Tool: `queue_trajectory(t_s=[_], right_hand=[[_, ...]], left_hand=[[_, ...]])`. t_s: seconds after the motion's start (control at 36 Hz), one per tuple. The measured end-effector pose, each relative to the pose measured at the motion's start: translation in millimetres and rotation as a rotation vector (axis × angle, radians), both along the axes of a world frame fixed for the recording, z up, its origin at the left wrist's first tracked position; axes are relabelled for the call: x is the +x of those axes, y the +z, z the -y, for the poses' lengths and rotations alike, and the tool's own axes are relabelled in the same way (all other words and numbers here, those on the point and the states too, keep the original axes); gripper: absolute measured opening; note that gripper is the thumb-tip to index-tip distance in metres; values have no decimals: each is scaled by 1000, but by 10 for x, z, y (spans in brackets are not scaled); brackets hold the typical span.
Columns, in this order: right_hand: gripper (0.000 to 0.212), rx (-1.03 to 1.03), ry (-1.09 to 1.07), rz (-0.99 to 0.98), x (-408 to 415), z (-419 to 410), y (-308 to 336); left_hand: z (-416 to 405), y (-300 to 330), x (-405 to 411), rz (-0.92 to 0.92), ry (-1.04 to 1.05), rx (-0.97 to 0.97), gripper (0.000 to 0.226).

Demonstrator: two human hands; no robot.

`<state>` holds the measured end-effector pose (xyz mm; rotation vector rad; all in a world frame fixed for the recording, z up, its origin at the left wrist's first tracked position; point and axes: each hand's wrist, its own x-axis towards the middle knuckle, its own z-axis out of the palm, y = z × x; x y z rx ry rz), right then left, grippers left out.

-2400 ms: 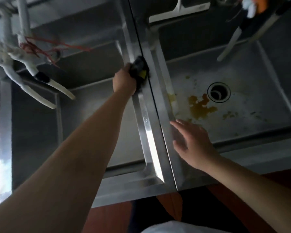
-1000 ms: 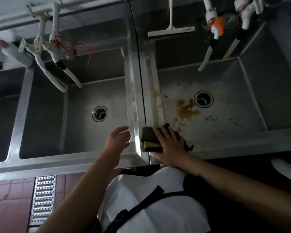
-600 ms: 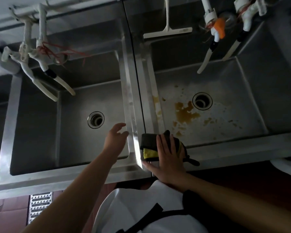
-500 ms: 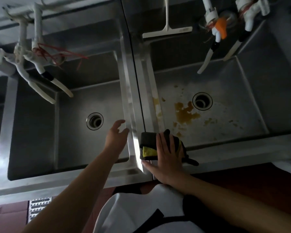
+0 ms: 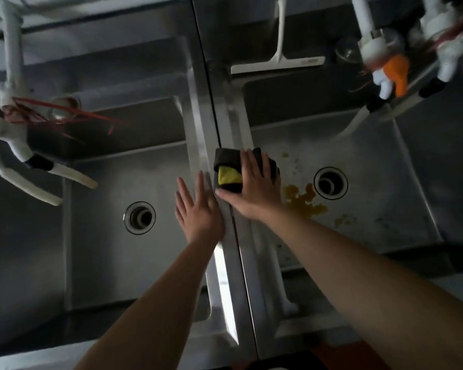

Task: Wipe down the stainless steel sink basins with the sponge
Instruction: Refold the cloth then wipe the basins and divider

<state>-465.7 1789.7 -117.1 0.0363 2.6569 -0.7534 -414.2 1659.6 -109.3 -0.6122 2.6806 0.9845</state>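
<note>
A dark sponge with a yellow patch (image 5: pixel 226 170) lies on the steel divider rim (image 5: pixel 207 134) between two stainless basins. My right hand (image 5: pixel 253 189) presses flat on it, fingers spread over its right side. My left hand (image 5: pixel 198 209) rests open beside it, palm down on the left edge of the divider, holding nothing. The left basin (image 5: pixel 104 249) has a round drain (image 5: pixel 140 218). The right basin (image 5: pixel 380 182) has a drain (image 5: pixel 331 183) and orange-brown stains (image 5: pixel 304 201) on its floor.
A white squeegee (image 5: pixel 278 61) hangs on the back wall above the right basin. White taps with black collars (image 5: pixel 38 161) reach over the left basin. More taps and an orange fitting (image 5: pixel 397 73) hang over the right basin.
My right hand has slid the sponge away from the front rim and up along the divider. My left hand has followed and settled flat next to it. The view has leaned in closer over the sinks.
</note>
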Motion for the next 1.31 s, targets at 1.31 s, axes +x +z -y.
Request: queue_trajectory(t_s=[1.31], right_hand=[[71,-182,-181,-234,-1215,146,-83]], left_hand=[[0,-315,-27,-169,158,126,51]])
